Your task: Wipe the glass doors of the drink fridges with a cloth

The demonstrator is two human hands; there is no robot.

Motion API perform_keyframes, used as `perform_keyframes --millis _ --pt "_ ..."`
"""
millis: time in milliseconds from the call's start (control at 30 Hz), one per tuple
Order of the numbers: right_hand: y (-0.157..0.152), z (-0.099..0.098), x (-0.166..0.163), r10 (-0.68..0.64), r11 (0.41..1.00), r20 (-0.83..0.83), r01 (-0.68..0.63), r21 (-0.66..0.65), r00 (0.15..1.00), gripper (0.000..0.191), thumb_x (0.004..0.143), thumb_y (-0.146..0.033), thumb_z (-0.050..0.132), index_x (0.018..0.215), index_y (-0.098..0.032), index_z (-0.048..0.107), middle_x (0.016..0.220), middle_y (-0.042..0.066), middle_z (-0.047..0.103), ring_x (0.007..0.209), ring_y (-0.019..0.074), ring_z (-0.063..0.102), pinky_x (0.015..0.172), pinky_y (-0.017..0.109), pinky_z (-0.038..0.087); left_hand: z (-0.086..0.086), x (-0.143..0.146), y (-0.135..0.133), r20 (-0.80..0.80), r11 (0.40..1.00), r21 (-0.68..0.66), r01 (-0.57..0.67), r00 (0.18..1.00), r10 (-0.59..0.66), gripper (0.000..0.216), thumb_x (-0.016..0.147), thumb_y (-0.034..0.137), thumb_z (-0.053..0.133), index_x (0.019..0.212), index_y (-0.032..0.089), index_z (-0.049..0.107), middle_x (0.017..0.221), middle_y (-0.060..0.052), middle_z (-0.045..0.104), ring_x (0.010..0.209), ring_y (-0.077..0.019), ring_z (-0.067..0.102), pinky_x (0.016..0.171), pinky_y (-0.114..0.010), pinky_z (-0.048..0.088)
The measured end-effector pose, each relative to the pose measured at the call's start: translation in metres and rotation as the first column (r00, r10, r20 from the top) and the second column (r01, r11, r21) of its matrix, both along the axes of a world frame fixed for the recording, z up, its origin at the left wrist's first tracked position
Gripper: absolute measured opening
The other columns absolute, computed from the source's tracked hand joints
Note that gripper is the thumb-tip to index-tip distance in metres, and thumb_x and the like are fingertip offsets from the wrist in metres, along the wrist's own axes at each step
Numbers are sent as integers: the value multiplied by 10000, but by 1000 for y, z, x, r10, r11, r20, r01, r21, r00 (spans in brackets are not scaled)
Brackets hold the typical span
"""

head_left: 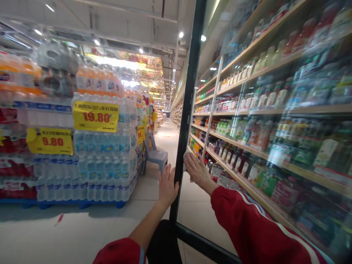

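Note:
A glass door (203, 212) with a dark frame (187, 99) stands swung open in front of me. My right hand (198, 171) presses a greyish cloth (184, 165) against the glass, close to the upright frame. Most of the cloth is hidden under the palm and fingers. My left hand (167, 186) rests at the outer edge of the same frame, its fingers stretched upward and holding nothing.
Shelves of bottled drinks (247, 146) run along the right. At left, shrink-wrapped bottle packs (104, 172) are stacked on a blue pallet (82, 204) with yellow price signs (95, 116). A grey plastic chair (156, 154) stands beside the aisle. A small red object (59, 219) lies on the floor.

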State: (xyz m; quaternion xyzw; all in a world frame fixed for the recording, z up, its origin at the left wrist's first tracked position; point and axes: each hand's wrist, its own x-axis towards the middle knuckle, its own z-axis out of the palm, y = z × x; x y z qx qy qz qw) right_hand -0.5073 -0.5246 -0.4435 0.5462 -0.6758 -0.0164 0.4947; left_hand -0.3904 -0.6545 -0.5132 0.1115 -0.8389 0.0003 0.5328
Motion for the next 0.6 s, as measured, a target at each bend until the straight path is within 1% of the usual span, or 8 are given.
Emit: perform_keyframes --millis 67,133,233,300,367,467,533,600 --pt "-2 -3 2 -21 1000 36 21 -7 999 755 672 -211 684 1356 -90 386 1450 182 317 1358 355 236 1105 579 93 -6 0 -1 9 1000 -2 1 1000 -1 568 765 157 488 1323 125 387 1436 -169 347 1363 -284 257 1096 -531 200" --pt "-2 -21 5 -19 1000 49 18 13 999 698 712 -214 646 1352 -91 396 1449 184 319 1359 346 242 1109 566 111 -10 0 0 21 1000 -8 6 1000 -5 570 765 153 484 1325 119 385 1435 -174 347 1365 -283 252 1098 -533 191" --pt "0 -55 8 16 999 32 -18 46 999 573 781 -216 565 1329 -111 437 1422 170 375 1343 322 293 1112 548 135 -13 -1 3 37 1000 -16 24 999 -24 564 760 139 483 1317 126 397 1431 -167 357 1364 -281 255 1102 -528 189" --pt "2 -67 8 48 997 15 -48 52 999 510 811 -225 530 1307 -125 468 1400 153 415 1330 307 324 1115 533 146 -14 -1 5 37 999 -6 40 999 -40 555 767 135 477 1316 131 398 1428 -163 363 1361 -285 262 1097 -535 201" --pt "3 -66 8 61 997 13 -62 54 998 484 834 -267 511 1297 -130 480 1405 138 414 1329 294 329 1115 516 164 -15 -2 8 27 997 14 78 997 -78 540 780 134 466 1315 133 393 1420 -164 376 1350 -286 286 1088 -542 223" --pt "9 -50 10 65 995 21 -67 77 998 513 841 -352 518 1295 -117 476 1422 136 388 1330 294 319 1100 512 205 -20 -4 16 -45 973 99 210 977 -206 489 802 150 452 1289 129 411 1379 -165 425 1305 -258 368 1064 -492 314" --pt "16 -37 11 68 989 25 -70 131 997 509 822 -329 559 1280 -120 484 1424 133 387 1325 297 322 1084 510 235 -24 -6 24 -159 922 229 313 946 -281 439 828 180 433 1264 132 429 1335 -161 466 1269 -232 416 1041 -446 367" --pt "24 -28 13 92 979 72 -103 174 993 411 814 -235 575 1215 -153 535 1401 102 428 1311 271 344 1072 478 271 -26 -9 32 -265 819 394 416 905 -333 411 844 217 428 1249 149 442 1297 -148 501 1236 -221 452 1030 -430 386"
